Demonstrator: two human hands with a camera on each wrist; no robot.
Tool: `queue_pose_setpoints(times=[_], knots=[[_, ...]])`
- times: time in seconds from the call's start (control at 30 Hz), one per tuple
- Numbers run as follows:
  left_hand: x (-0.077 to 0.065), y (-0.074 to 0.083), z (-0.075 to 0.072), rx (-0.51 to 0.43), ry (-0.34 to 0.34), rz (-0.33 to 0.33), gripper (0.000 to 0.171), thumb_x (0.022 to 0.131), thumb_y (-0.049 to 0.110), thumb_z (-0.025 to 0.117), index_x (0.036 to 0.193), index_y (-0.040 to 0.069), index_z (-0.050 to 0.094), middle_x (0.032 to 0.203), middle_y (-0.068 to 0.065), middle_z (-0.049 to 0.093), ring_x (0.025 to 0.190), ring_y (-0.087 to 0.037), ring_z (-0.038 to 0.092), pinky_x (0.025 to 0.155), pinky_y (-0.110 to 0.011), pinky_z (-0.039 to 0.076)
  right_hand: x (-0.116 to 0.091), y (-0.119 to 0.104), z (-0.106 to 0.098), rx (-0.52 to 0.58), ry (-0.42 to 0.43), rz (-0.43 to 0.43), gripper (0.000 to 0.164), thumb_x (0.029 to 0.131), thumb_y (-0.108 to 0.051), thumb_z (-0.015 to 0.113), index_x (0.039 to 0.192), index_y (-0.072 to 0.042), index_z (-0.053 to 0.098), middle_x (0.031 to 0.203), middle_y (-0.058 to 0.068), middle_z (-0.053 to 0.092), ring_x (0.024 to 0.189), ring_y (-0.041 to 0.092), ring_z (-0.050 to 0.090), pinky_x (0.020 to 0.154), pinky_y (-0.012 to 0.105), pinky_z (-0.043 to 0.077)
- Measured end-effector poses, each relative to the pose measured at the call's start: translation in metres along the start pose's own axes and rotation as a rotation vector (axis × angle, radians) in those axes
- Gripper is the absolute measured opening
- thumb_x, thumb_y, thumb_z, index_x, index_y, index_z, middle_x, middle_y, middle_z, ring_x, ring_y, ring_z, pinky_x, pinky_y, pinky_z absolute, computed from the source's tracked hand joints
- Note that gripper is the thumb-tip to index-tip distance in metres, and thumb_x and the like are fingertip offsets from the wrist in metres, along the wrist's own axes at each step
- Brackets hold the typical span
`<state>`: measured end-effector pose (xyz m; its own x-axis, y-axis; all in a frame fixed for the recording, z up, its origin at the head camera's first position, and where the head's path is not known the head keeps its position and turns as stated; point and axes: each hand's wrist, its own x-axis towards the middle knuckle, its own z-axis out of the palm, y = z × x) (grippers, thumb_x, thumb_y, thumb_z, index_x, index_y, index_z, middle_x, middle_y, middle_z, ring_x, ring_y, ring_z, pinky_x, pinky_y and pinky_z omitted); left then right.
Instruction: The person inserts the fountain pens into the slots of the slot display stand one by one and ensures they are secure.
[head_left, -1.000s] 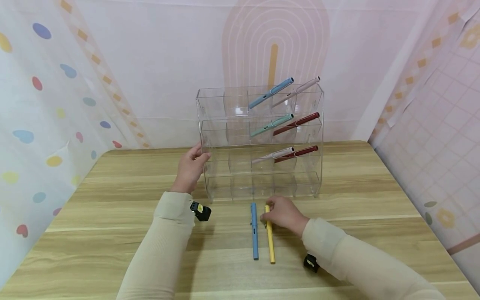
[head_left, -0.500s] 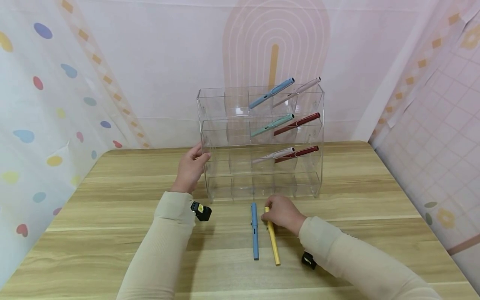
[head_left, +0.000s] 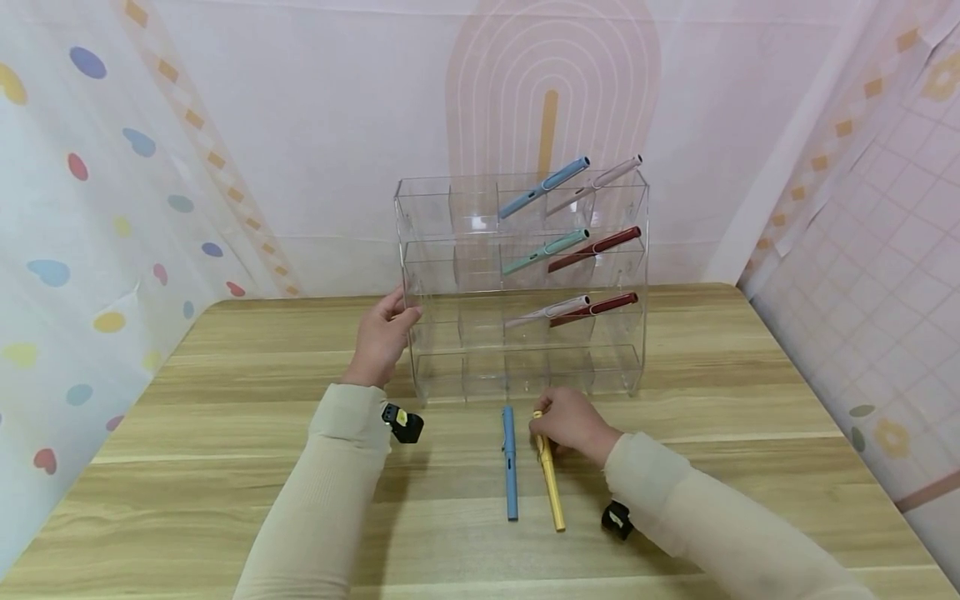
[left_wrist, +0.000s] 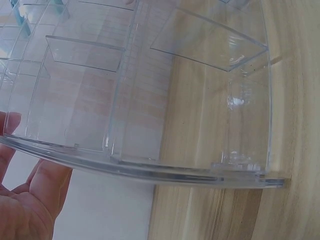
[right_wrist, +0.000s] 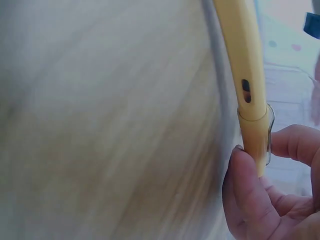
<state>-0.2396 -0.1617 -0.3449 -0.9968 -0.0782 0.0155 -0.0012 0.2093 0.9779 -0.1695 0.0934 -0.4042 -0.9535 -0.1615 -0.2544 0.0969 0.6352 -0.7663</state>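
A clear acrylic pen rack (head_left: 527,360) with tiered compartments stands upright on the table. My left hand (head_left: 380,337) holds its left side panel (left_wrist: 150,171), thumb on one face and fingers on the other. In front of the rack, my right hand (head_left: 573,423) pinches a yellow fountain pen (head_left: 553,492) by its cap end. The right wrist view shows thumb and fingers around the cap (right_wrist: 255,140), beside its metal clip. The pen slants, its far end toward me. Left of it, a blue fountain pen (head_left: 511,467) lies on the table.
Six-odd slots aside, the rack's upper three rows carry a blue pen (head_left: 543,187), a teal pen (head_left: 546,252), dark red pens (head_left: 594,249) and pale pink pens (head_left: 550,310), all leaning right. Patterned cloth (head_left: 337,125) hangs behind the wooden table (head_left: 247,400).
The yellow pen has turned from nearly parallel to the blue pen to a slant, its near end moving right. My right hand shifted slightly with it. The left hand and rack stayed put.
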Motion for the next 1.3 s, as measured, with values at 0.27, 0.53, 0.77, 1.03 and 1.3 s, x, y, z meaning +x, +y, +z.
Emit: queue_pose_setpoints(times=[0.27,0.53,0.77,1.03,1.3], knots=[[0.001,-0.001,0.001,0.005,0.000,-0.004,0.053,0.098,0.016,0.053,0.149,0.020,0.039,0.109,-0.005,0.050,0.084,-0.011,0.044,0.074,-0.025,0.045,-0.008,0.002,-0.013,0.183,0.025,0.016,0.027,0.083,-0.004,0.062,0.109,0.004,0.062,0.089,0.011,0.062,0.066,0.017,0.060,0.054,0.033,0.054],[0.002,-0.005,-0.001,0.015,-0.007,-0.010,0.056,0.098,0.016,0.052,0.151,0.016,0.034,0.120,-0.010,0.050,0.122,-0.023,0.048,0.097,-0.043,0.045,-0.013,0.000,-0.027,0.288,0.087,0.003,0.024,0.086,-0.004,0.060,0.109,0.003,0.057,0.093,0.012,0.057,0.073,0.019,0.061,0.061,0.036,0.057],[0.002,-0.004,-0.001,0.019,0.003,0.000,0.054,0.097,0.017,0.053,0.149,0.019,0.037,0.109,-0.006,0.049,0.099,-0.016,0.046,0.088,-0.035,0.046,-0.019,-0.004,-0.041,0.458,0.159,-0.025,0.026,0.090,-0.004,0.059,0.113,0.006,0.052,0.093,0.010,0.056,0.075,0.013,0.060,0.068,0.040,0.057],[0.004,-0.005,-0.001,0.029,-0.001,-0.005,0.054,0.098,0.017,0.052,0.150,0.017,0.037,0.115,-0.008,0.050,0.114,-0.020,0.050,0.090,-0.035,0.047,-0.024,-0.009,-0.055,0.659,0.275,-0.024,0.027,0.091,-0.004,0.060,0.115,0.004,0.049,0.090,0.002,0.054,0.073,0.007,0.061,0.062,0.024,0.055],[0.004,-0.005,0.000,0.018,-0.003,-0.003,0.054,0.098,0.016,0.052,0.149,0.019,0.038,0.118,-0.009,0.051,0.112,-0.019,0.050,0.088,-0.033,0.048,-0.028,-0.016,-0.064,0.815,0.423,-0.046,0.025,0.090,-0.002,0.060,0.112,0.001,0.048,0.086,-0.002,0.056,0.073,0.006,0.063,0.060,0.022,0.055]])
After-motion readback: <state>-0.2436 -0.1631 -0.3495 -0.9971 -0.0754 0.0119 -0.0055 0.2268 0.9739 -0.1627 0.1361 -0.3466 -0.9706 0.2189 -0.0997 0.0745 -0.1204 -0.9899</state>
